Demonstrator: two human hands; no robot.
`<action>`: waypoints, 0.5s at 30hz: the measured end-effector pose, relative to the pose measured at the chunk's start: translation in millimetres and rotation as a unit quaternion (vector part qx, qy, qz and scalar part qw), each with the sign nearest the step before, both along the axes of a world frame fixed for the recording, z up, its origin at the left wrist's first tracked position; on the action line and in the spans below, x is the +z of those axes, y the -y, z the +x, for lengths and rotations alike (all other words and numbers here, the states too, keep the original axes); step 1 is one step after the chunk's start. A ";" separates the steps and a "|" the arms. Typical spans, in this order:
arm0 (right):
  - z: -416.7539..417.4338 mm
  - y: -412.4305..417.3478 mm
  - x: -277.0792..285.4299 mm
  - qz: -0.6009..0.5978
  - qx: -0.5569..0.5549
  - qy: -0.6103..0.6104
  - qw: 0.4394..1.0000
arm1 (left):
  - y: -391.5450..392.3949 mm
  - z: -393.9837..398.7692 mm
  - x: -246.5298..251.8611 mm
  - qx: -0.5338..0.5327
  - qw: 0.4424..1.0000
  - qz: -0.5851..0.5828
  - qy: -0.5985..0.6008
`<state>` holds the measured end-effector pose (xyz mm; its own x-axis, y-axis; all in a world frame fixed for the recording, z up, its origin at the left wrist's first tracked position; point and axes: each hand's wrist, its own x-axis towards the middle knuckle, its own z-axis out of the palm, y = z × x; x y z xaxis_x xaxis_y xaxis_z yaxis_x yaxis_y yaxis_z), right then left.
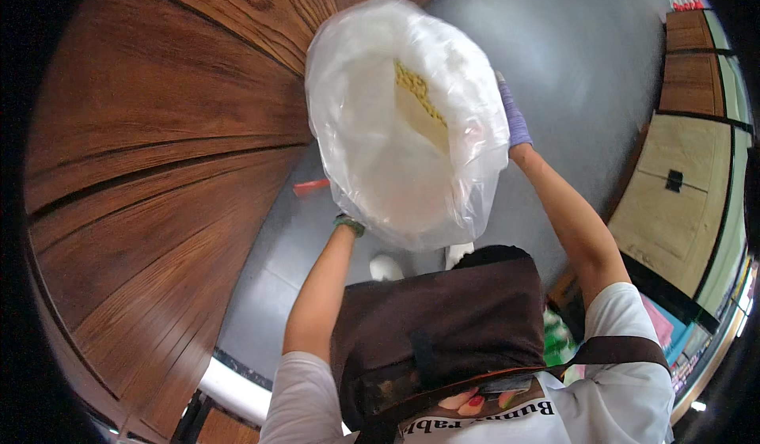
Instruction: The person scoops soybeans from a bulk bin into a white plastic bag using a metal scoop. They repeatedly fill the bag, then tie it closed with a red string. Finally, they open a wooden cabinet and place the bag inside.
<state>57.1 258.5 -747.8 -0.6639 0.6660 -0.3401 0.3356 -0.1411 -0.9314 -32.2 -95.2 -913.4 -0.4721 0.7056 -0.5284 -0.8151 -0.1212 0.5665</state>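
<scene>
A translucent white plastic bag (404,123) lies open around what looks like a round container, held out in front of me. Inside, small yellowish pieces (420,91) show behind a pale fold. My right hand (514,114), in a purple knit glove, grips the bag's right side. My left hand (350,223) is mostly hidden under the lower left of the bag; only its greenish cuff shows at the wrist, so its fingers cannot be seen. A red strip or handle (311,187) sticks out at the bag's left edge.
A brown wood-grain panelled surface (178,105) fills the left side. Grey floor (570,64) lies beneath the bag. Pale cabinet doors (674,194) stand at the right, with wooden panels above. A dark brown bag or apron (439,319) covers my front. A green-and-white item (557,337) is beside it.
</scene>
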 end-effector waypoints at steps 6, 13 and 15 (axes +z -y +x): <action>-26.1 -24.5 -11.2 0.023 0.136 -0.124 0.983 | -56.6 -116.3 91.3 -0.008 0.993 0.115 0.030; -3.3 -15.7 -12.7 -0.045 0.224 -0.067 0.971 | -145.5 -125.8 143.6 -0.091 0.974 0.206 -0.008; 8.3 -7.1 -15.2 -0.071 0.246 -0.040 0.966 | -174.0 -124.6 126.9 -0.109 0.972 0.205 -0.025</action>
<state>65.5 265.7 -763.0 -0.9157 0.2147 -0.3398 0.3228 -0.1107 -0.9400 -156.8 78.8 -786.5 -0.3057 0.9383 -0.1614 -0.8193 -0.1729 0.5467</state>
